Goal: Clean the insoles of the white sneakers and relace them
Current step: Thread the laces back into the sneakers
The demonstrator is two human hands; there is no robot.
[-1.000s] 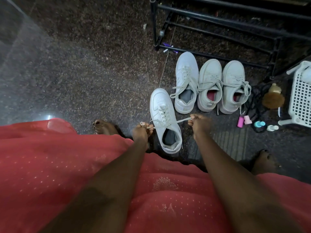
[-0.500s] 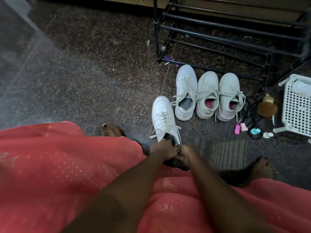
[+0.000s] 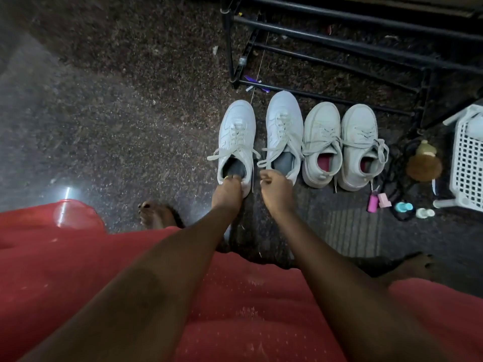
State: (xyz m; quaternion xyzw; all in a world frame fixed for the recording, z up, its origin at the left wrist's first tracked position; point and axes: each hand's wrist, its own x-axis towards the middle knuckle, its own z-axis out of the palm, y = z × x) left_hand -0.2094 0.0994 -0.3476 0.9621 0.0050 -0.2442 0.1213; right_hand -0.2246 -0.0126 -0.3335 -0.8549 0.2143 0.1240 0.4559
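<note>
Left hand [image 3: 226, 190] pinches the leftmost sneaker [image 3: 236, 131] at its heel; right hand [image 3: 275, 186] curls beside the second sneaker [image 3: 282, 121], hold unclear

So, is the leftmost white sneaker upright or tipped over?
Upright. The leftmost sneaker rests on its sole, its opening facing up, while the left hand grips its heel.
</note>
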